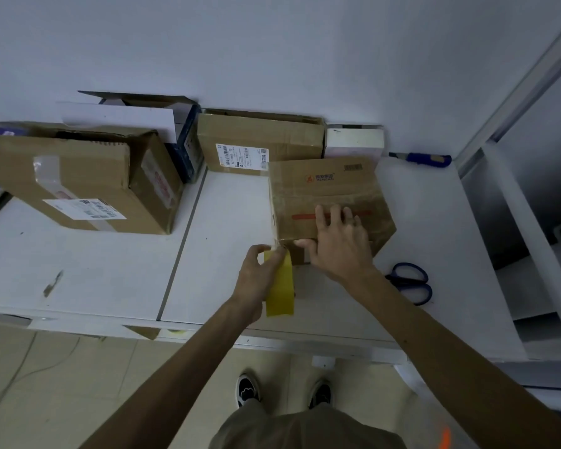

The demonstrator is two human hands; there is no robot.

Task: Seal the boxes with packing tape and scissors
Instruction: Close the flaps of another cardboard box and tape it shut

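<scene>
Red-striped box (331, 189): brown cardboard, sits on the white table (224, 222), slightly turned, glossy tape already across its top.

Right hand (337, 244): lies flat on the box top, fingers straight and spread over the red stripe, thumb along the box's near edge. Grips nothing.

Left hand (256, 280): at the box's near-left corner, fingers curled round a yellow tape roll (280, 286). The roll stands on edge, its upper end touching that corner. Whether a strip is already stuck there: cannot tell.

Scissors (408, 283): blue handles, lying on the table just right of the box's near side, partly hidden by the right forearm.

Behind the box, touching or nearly so: a labelled box (259, 134) and a white box (353, 142). Back-right of it: a blue utility knife (428, 158). Well to its left: a large box (78, 183), tilted, with a shipping label.
</scene>
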